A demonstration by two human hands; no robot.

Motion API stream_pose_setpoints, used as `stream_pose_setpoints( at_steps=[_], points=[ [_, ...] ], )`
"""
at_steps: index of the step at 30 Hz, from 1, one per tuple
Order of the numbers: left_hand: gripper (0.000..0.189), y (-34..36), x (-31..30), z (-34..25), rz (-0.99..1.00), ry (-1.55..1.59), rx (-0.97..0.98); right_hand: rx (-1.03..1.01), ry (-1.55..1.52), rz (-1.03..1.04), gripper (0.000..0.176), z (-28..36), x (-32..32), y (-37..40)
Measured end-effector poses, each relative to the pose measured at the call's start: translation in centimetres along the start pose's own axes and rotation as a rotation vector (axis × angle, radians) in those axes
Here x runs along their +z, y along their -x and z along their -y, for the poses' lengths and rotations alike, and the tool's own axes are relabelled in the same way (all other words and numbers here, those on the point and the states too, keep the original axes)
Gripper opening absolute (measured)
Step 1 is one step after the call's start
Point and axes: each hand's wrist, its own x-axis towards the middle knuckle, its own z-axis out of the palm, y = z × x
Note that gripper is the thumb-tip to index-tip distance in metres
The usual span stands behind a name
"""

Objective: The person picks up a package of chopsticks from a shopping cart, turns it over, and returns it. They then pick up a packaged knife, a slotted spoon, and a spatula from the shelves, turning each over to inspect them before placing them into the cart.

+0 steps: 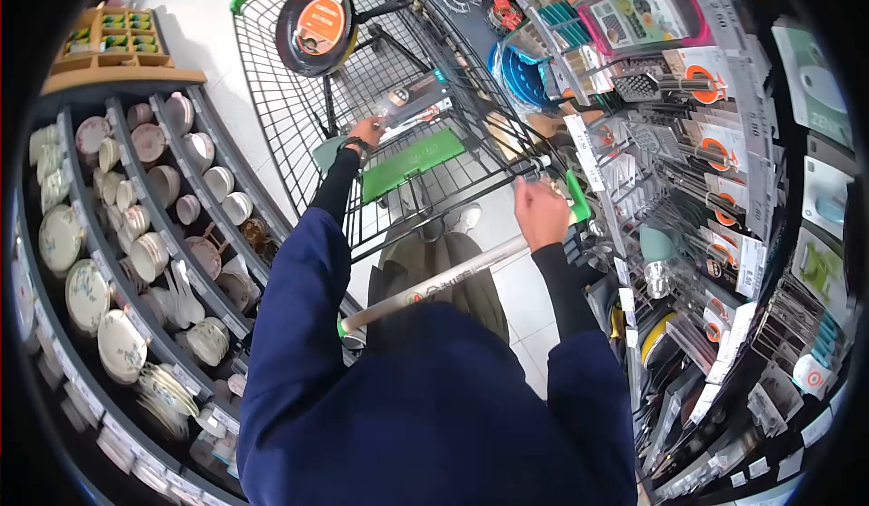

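My left hand (pixel 367 132) reaches into the shopping cart (pixel 272 99), its fingers closed round a utensil with a grey-green head (pixel 329 154). Beside it in the basket is packaging with red and white parts (pixel 416 119) and a dark boxed item (pixel 418 92). A dark frying pan with an orange label (pixel 319 26) hangs at the cart's far end. My right hand (pixel 541 212) is curled into a fist at the right end of the pale cart handle (pixel 444 278); what its fingers enclose, if anything, is hidden. A green panel (pixel 412 165) lies between the hands.
Shelves on the left carry plates (pixel 122 345), bowls (pixel 149 256) and cups. Packaged kitchen tools hang on the right rack, among them graters (pixel 638 85) and a pink-framed package (pixel 641 15). Blue round items (pixel 525 76) sit close to the cart's right side.
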Motion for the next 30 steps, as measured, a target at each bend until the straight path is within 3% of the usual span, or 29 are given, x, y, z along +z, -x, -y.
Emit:
stream_pose_setpoints(
  at_steps=[1,4,8,11,12,15,23,27,30],
  points=[
    [0.04,-2.0,1.7,3.3,0.021,-0.009,0.033,0.024,0.009,0.006,0.04,-0.4,0.3,0.1],
    [0.033,-4.7,3.7,6.7,0.134,-0.091,-0.115,0.049,-0.135,-0.173,0.033,-0.7,0.6,-0.3],
    [0.034,-7.0,6.4,9.6,0.15,-0.046,-0.259,0.14,-0.103,-0.087,0.036,-0.7,0.5,-0.4],
    [0.031,-7.2,7.5,8.1,0.054,-0.221,-0.251,0.151,-0.083,-0.068,0.036,-0.4,0.7,-0.7],
    [0.03,-6.4,6.7,5.6,0.061,-0.26,-0.342,0.142,-0.085,-0.072,0.036,-0.5,0.8,-0.7],
    [0.03,-6.5,7.0,3.0,0.1,-0.342,-0.377,0.167,-0.09,-0.061,0.036,-0.5,0.9,-0.7],
    [0.028,-7.3,8.1,0.7,0.09,-0.474,-0.292,0.172,-0.077,-0.037,0.035,-0.7,1.3,-0.6],
    [0.033,-9.3,9.8,3.0,0.149,-0.344,-0.32,0.196,-0.065,-0.031,0.035,0.0,0.9,-0.8],
    [0.039,-11.2,11.3,6.7,0.222,-0.32,-0.122,0.186,-0.069,-0.061,0.035,-0.3,0.9,-0.7]
  ],
)
